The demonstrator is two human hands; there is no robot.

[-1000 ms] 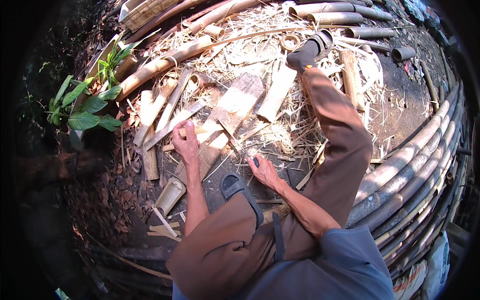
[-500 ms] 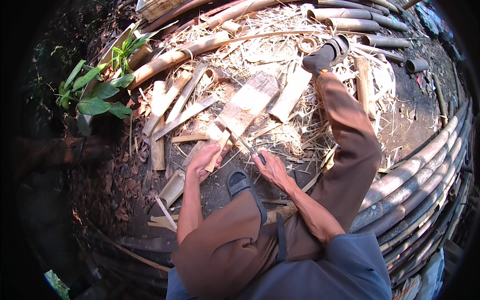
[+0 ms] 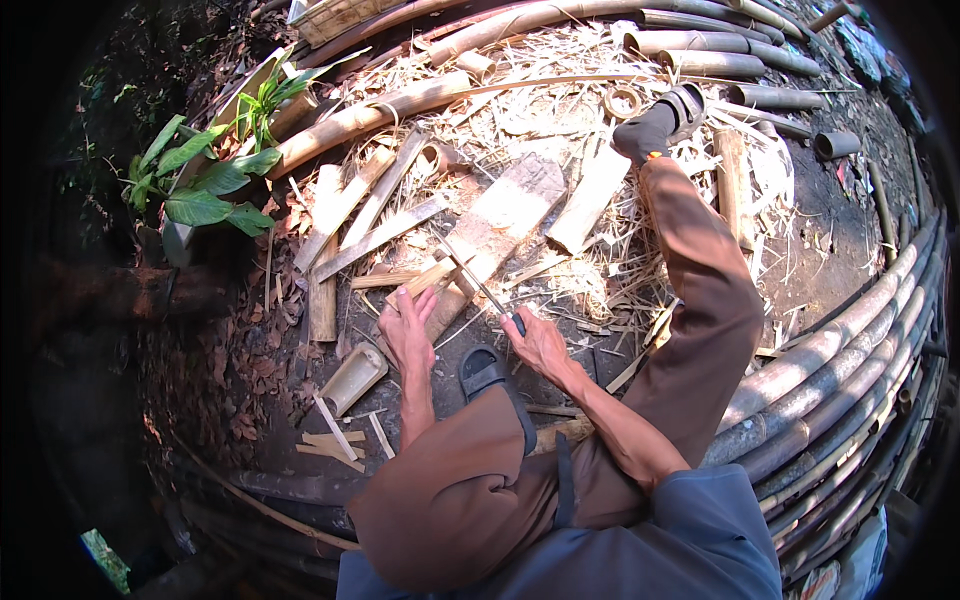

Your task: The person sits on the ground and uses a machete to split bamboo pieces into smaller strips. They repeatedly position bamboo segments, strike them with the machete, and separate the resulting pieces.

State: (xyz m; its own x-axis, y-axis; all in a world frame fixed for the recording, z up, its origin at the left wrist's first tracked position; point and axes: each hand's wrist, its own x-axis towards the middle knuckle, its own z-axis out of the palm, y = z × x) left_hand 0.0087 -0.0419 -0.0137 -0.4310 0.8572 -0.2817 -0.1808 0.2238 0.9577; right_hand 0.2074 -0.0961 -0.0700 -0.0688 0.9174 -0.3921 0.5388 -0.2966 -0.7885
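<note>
My right hand (image 3: 540,342) is closed around the dark handle of a knife (image 3: 484,285). Its long, narrow blade slants up and left, reaching the far end of a short pale bamboo piece (image 3: 432,277). At the other end of that piece is my left hand (image 3: 408,328), its thumb and fingers at the piece's sides and some fingers stretched out. Under and beyond the piece lies a thick, worn wooden board (image 3: 508,205), tilted away to the right. Another pale split piece (image 3: 385,280) lies just left of the bamboo.
Split bamboo slats (image 3: 380,238) lie left of the board. A cut bamboo section (image 3: 355,378) and thin offcuts (image 3: 335,440) are near my left forearm. Shavings (image 3: 560,110) cover the ground ahead. Long bamboo poles (image 3: 830,370) line the right; a leafy plant (image 3: 200,190) stands at left.
My left hand has shifted down with its fingers straighter, and the bamboo piece now lies flatter across. A thin offcut has appeared on the ground beside my left forearm. My right hand still grips the knife.
</note>
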